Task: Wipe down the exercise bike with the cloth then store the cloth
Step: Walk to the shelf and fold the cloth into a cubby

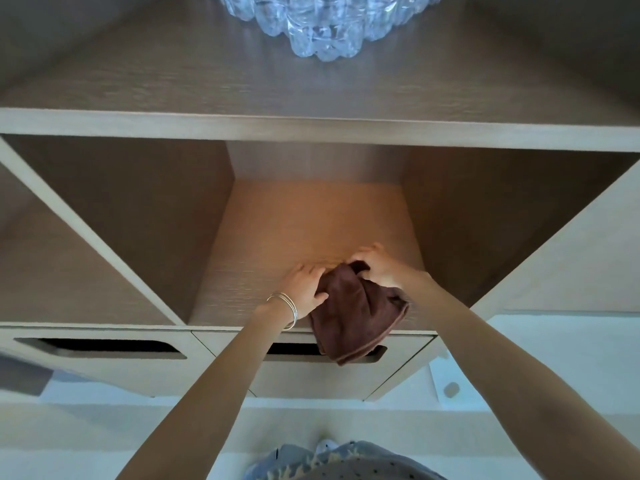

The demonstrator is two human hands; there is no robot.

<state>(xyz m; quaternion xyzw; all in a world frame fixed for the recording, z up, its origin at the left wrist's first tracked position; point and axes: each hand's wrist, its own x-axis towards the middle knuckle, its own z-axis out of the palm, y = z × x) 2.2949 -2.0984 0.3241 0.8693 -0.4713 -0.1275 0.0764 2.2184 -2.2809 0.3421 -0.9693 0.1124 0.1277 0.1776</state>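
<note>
A dark brown cloth (353,313) lies bunched at the front edge of the middle cubby (304,223) of a light wooden shelf unit, with one end hanging over the edge in front of a drawer. My left hand (304,289), thin bangles on its wrist, pinches the cloth's left edge between thumb and fingers. My right hand (377,265) grips the top of the cloth with curled fingers. The exercise bike is out of view.
Wrapped clear plastic water bottles (325,26) stand on the shelf unit's top. Drawers with cut-out handles (104,348) run below the cubbies. Another cubby (52,258) opens to the left. A pale floor lies beneath, with my knees at the bottom of the view.
</note>
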